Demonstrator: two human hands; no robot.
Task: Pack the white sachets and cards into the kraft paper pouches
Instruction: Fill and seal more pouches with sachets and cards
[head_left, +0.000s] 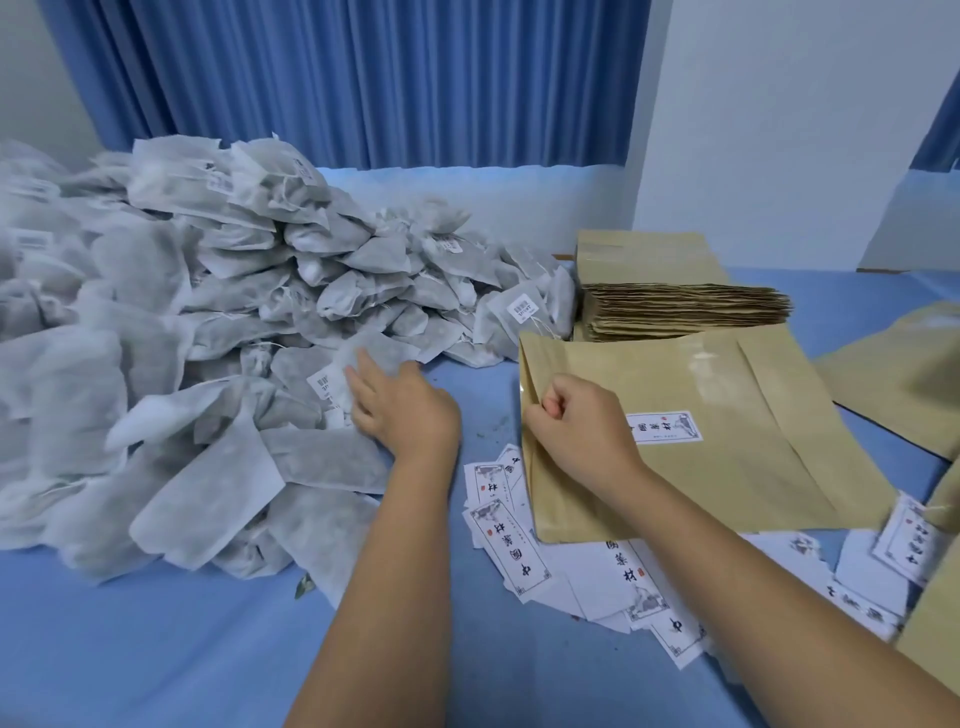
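Observation:
A big heap of white sachets (182, 338) fills the left of the blue table. My left hand (400, 405) lies with straight fingers on a sachet (363, 358) at the heap's right edge. A kraft paper pouch (727, 431) with a white label lies flat at centre right, its mouth toward the heap. My right hand (576, 421) pinches the pouch's left edge between thumb and curled fingers. White printed cards (519, 551) lie scattered under and in front of the pouch.
A stack of empty kraft pouches (685, 306) sits behind the held pouch. More kraft pouches (904, 374) lie at the right edge, with more cards (904, 540) beside them. A blue curtain (363, 78) hangs behind the table.

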